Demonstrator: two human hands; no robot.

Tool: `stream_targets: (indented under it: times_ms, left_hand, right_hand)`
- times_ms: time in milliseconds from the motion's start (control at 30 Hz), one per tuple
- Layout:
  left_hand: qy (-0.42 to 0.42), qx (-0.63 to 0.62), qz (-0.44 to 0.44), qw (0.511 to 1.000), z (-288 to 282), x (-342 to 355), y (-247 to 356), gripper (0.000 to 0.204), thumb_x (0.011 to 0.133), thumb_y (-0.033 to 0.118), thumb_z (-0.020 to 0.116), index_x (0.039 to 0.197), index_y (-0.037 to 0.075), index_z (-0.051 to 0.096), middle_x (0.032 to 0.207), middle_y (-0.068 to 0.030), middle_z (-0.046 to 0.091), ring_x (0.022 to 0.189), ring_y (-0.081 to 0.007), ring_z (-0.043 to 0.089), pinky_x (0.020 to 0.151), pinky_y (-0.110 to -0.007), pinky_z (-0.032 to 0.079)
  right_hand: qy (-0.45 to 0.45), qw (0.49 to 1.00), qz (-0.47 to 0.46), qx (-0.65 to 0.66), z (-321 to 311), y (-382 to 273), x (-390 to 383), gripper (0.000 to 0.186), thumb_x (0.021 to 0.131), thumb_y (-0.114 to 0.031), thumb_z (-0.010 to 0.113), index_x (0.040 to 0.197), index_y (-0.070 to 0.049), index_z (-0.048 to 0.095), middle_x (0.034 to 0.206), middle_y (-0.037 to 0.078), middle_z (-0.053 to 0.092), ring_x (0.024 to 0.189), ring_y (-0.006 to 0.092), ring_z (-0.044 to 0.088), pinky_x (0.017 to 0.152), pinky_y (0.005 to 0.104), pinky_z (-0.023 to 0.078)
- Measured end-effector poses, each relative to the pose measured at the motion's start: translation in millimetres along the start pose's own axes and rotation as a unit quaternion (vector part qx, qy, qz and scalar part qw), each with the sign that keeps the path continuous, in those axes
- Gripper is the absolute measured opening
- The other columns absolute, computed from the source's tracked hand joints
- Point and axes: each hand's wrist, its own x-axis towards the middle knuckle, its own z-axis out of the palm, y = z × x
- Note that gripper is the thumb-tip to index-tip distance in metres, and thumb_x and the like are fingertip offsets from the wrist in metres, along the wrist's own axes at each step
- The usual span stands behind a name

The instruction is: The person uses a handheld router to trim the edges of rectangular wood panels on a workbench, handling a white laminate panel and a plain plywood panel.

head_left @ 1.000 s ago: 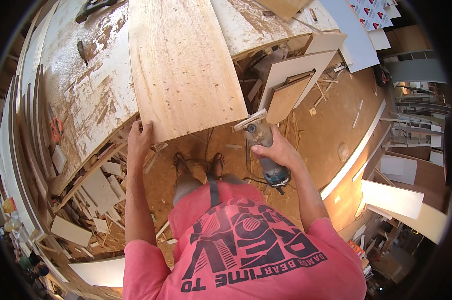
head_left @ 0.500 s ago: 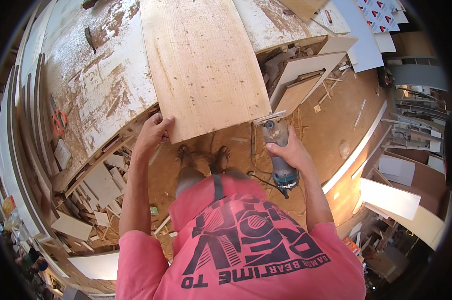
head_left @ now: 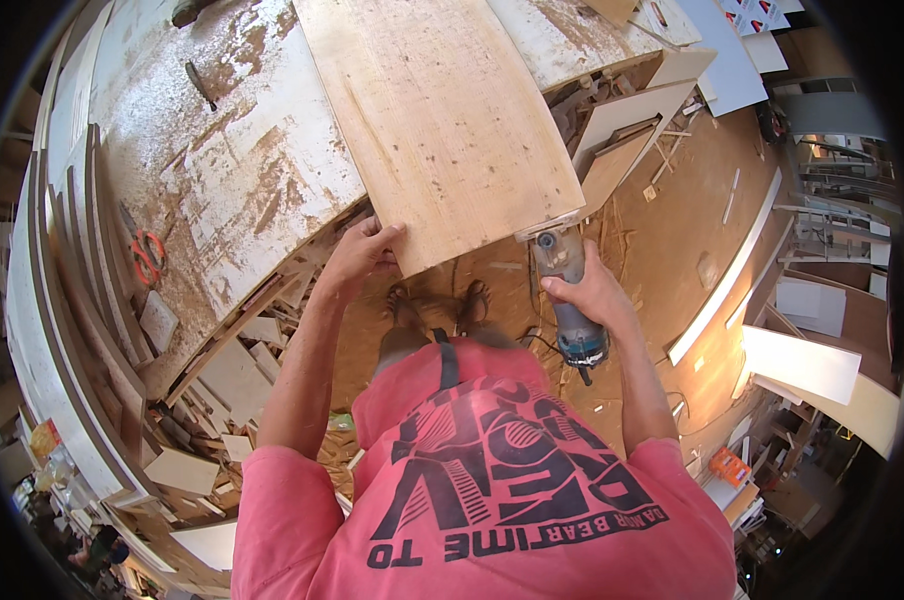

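A long, pale wooden board [head_left: 442, 130] lies on the workbench, its near end jutting past the bench's front edge. At that end's left corner, my left hand [head_left: 364, 255] pinches the board between thumb and fingers. My right hand [head_left: 594, 290] is wrapped round the body of a trim router [head_left: 578, 335], grey with a blue-green rear part. The router's base plate touches the board's near edge close to the right corner, and its body points down toward me. The bit is hidden.
The dusty white workbench [head_left: 272, 190] holds orange-handled scissors [head_left: 148, 257] and a dark, thin tool [head_left: 200, 86]. Offcuts [head_left: 234, 375] are piled beneath it at left. Leaning panels [head_left: 632, 125] stand to the right. The router's cord hangs near my legs.
The router has slid slightly left along the board's near edge, away from the right corner. My left hand keeps its hold at the left corner. The whole view has shifted a little.
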Motion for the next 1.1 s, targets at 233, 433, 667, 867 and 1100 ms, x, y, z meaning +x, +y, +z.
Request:
stream_targets:
  times_ms: [233, 433, 667, 867, 1100]
  left_hand:
    - [-0.042, -0.033, -0.007, 0.999, -3.2, 5.3, -3.9, 0.047, 0.096, 0.031, 0.056, 0.13, -0.001, 0.051, 0.118, -0.0111, 0.061, 0.102, -0.0209, 0.062, 0.092, -0.037, 0.048]
    - [-0.064, -0.018, 0.013, 0.998, -9.0, 12.9, -11.7, 0.047, 0.096, 0.03, 0.055, 0.13, -0.002, 0.05, 0.121, -0.0133, 0.06, 0.106, -0.0228, 0.061, 0.094, -0.038, 0.048]
    - [-0.082, -0.043, 0.024, 0.995, -7.7, 11.3, -9.1, 0.047, 0.096, 0.031, 0.055, 0.129, -0.002, 0.05, 0.121, -0.0138, 0.061, 0.107, -0.0235, 0.061, 0.096, -0.038, 0.046]
    - [-0.077, -0.073, -0.003, 0.994, -9.4, 10.7, -7.8, 0.037, 0.092, 0.029, 0.062, 0.116, 0.002, 0.056, 0.111, -0.0075, 0.061, 0.104, -0.0174, 0.058, 0.094, -0.035, 0.045]
    - [-0.075, -0.094, -0.025, 0.992, -5.8, 2.5, 4.3, 0.037, 0.093, 0.027, 0.061, 0.119, 0.001, 0.054, 0.112, -0.0091, 0.062, 0.101, -0.0189, 0.061, 0.09, -0.034, 0.048]
  right_hand:
    - [-0.032, 0.999, 0.017, 0.009, 39.1, -27.7, -14.2, 0.086, 0.07, -0.043, 0.077, 0.132, 0.001, 0.037, 0.114, 0.028, 0.06, 0.107, 0.0396, 0.061, 0.092, 0.0431, 0.046]
    - [-0.043, 0.999, 0.026, -0.019, 78.7, -50.9, -26.8, 0.091, 0.069, -0.044, 0.077, 0.133, 0.005, 0.034, 0.117, 0.032, 0.058, 0.111, 0.0418, 0.058, 0.093, 0.0447, 0.046]
    - [-0.043, 0.999, 0.017, -0.025, 124.3, -68.8, -39.7, 0.094, 0.069, -0.045, 0.076, 0.136, 0.004, 0.031, 0.119, 0.033, 0.055, 0.111, 0.044, 0.057, 0.094, 0.0462, 0.046]
    - [-0.051, 0.996, 0.058, -0.032, 139.5, -92.0, -49.2, 0.095, 0.069, -0.042, 0.078, 0.137, 0.004, 0.031, 0.121, 0.033, 0.055, 0.113, 0.0428, 0.057, 0.095, 0.046, 0.046]
    - [-0.041, 0.997, 0.055, -0.026, 164.9, -99.0, -56.2, 0.098, 0.068, -0.044, 0.078, 0.139, 0.004, 0.029, 0.123, 0.033, 0.052, 0.115, 0.0448, 0.054, 0.096, 0.0477, 0.045]
